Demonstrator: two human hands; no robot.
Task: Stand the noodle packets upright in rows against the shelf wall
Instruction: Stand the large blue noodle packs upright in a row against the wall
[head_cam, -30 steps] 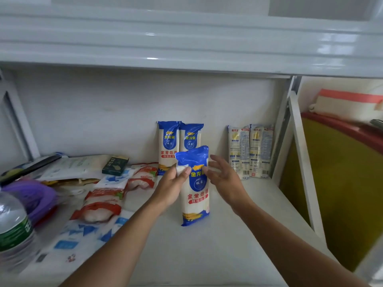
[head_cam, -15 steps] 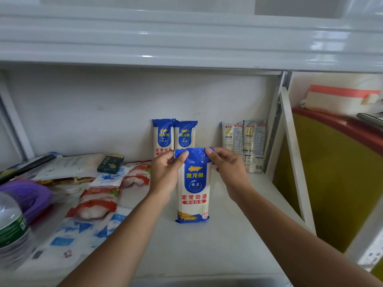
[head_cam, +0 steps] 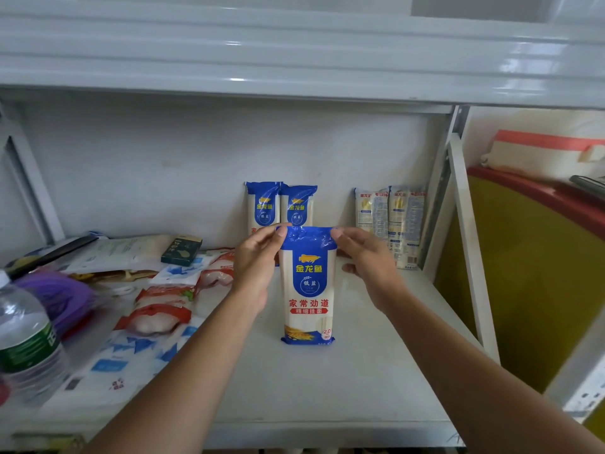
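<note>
A blue-and-white noodle packet [head_cam: 308, 290] stands upright on the white shelf [head_cam: 327, 388], out in front of the back wall. My left hand [head_cam: 255, 270] pinches its top left corner. My right hand [head_cam: 366, 260] pinches its top right corner. Behind it, two matching blue packets [head_cam: 281, 204] stand side by side against the wall [head_cam: 163, 178]. Two yellow-and-white packets [head_cam: 391, 221] stand upright against the wall further right.
Red-and-white food packs [head_cam: 163, 309], blue-and-white bags [head_cam: 131, 358], a dark green box [head_cam: 181, 250], a purple item [head_cam: 59, 296] and a water bottle [head_cam: 26, 342] crowd the shelf's left side. A white shelf post [head_cam: 468, 244] borders the right. The upper shelf [head_cam: 294, 60] hangs overhead.
The packet went from tilted and loosely held to standing straight on its bottom edge. Both hands moved up to pinch its top corners.
</note>
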